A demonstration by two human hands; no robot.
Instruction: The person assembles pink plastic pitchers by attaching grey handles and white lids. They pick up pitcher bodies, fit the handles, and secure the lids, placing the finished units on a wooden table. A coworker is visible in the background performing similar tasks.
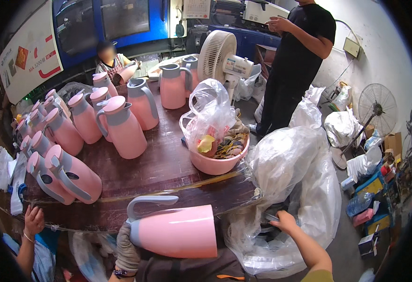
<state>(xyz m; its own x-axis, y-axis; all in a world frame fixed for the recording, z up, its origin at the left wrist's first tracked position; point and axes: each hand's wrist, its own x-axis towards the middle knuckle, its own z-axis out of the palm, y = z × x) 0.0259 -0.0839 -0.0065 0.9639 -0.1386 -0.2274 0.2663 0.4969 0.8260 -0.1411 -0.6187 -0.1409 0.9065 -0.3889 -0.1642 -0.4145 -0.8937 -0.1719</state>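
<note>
My left hand [127, 249], in a grey knit glove, grips the grey neck of a pink thermos jug [178, 231]. The jug lies on its side over my lap, its grey handle up and its base to the right. At the mouth of a large clear plastic bag [288, 157], my bare right hand [283, 222] closes on a grey plastic piece [272, 217]. Other dark or grey parts inside the bag are mostly hidden by the film. Ahead on the brown table [168, 162], a pink basin [210, 163] holds small parts and a crumpled clear bag.
Several pink jugs with grey lids [121, 127] crowd the table's left. Open-topped jugs [173, 87] stand farther back, near a white fan [217, 56]. A person's hand [34, 220] rests by the left edge. Another person [106, 61] sits across; one in black [295, 66] stands right.
</note>
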